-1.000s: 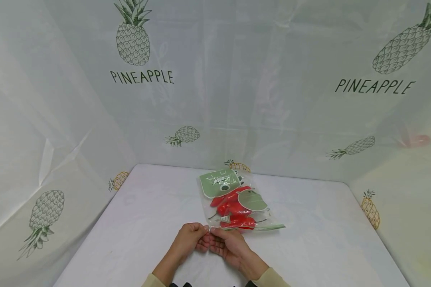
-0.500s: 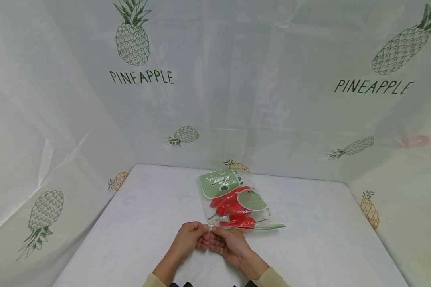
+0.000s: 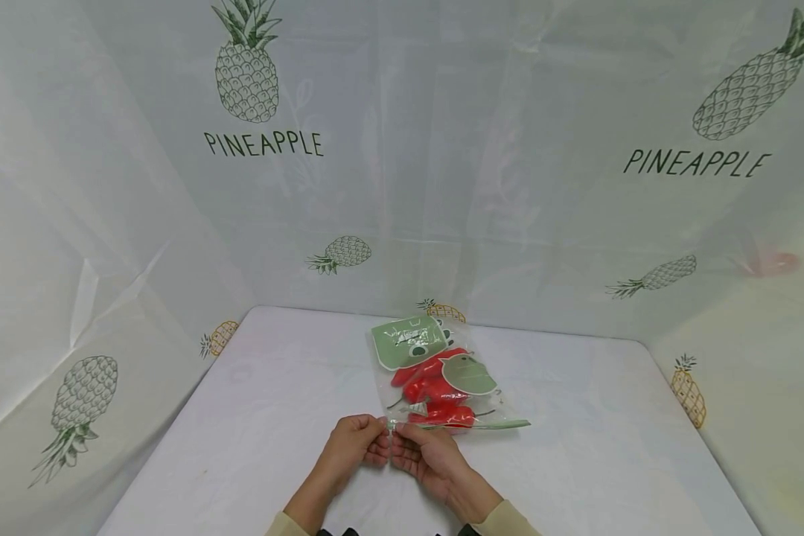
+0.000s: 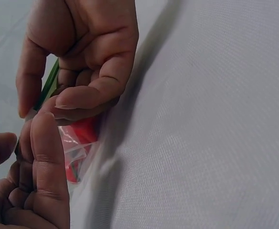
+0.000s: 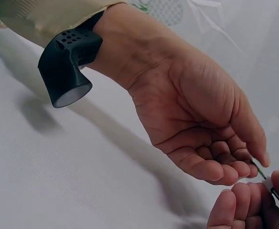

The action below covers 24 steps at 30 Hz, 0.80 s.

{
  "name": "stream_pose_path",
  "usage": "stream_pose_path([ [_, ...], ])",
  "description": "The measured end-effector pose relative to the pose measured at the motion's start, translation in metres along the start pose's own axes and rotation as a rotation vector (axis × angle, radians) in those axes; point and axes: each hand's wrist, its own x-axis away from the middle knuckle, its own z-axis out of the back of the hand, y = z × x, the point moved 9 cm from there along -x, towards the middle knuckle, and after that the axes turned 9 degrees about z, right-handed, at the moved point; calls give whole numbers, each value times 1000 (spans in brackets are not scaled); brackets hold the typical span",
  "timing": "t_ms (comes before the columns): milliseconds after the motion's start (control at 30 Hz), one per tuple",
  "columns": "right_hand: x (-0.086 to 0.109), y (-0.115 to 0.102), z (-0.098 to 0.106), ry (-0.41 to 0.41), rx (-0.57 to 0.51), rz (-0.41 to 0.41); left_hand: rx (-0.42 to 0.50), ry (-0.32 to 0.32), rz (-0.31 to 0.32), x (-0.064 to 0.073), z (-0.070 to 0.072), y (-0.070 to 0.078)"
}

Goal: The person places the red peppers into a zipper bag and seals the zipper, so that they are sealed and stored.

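Note:
A clear zip bag (image 3: 383, 387) with green printed patches lies flat on the white table, several red peppers (image 3: 435, 388) inside. Its green zip strip (image 3: 499, 426) runs along the near side. At the strip's left end, my left hand (image 3: 353, 441) pinches the corner between thumb and forefinger. Close beside it, my right hand (image 3: 435, 458) pinches the strip, thumb on top. In the right wrist view, a small white piece (image 5: 268, 182) sits on the strip at the right fingertips. The remaining fingers of both hands are curled, nearly meeting.
The white table (image 3: 596, 447) is enclosed by pale sheets (image 3: 482, 171) printed with pineapples at the back and sides. A blurred red shape (image 3: 773, 263) shows through the sheet at right. A black wrist camera (image 5: 68, 71) is strapped to the left wrist.

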Motion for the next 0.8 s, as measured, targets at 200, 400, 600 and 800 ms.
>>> stream_pose_path([
  [200,1,1,0,-4,13,-3,-5,-31,27,-1,-3,-3],
  [400,2,0,-1,-7,21,-9,-3,-34,26,-1,-4,-2],
  [600,1,0,-2,-8,27,1,-2,-34,20,0,-5,-1],
  [800,1,-1,-1,3,31,0,0,-30,13,0,-5,0],
])
